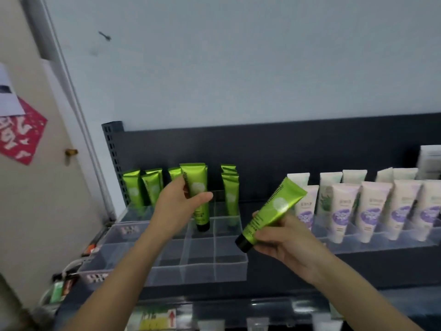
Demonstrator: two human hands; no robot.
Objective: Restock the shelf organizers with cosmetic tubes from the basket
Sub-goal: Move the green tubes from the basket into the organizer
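My left hand (177, 206) grips an upright green tube (196, 187), cap down, over a middle cell of the clear divided organizer (202, 259). My right hand (284, 237) holds a second green tube (274, 209) tilted, black cap toward the lower left, just right of the organizer. Several more green tubes (230, 194) stand in the organizer's back rows. No basket is in view.
White and purple tubes (372, 211) fill another clear organizer on the right of the dark shelf (286, 151). A door with a red sticker (19, 137) stands at the left. A lower shelf with products (157, 318) shows at the bottom.
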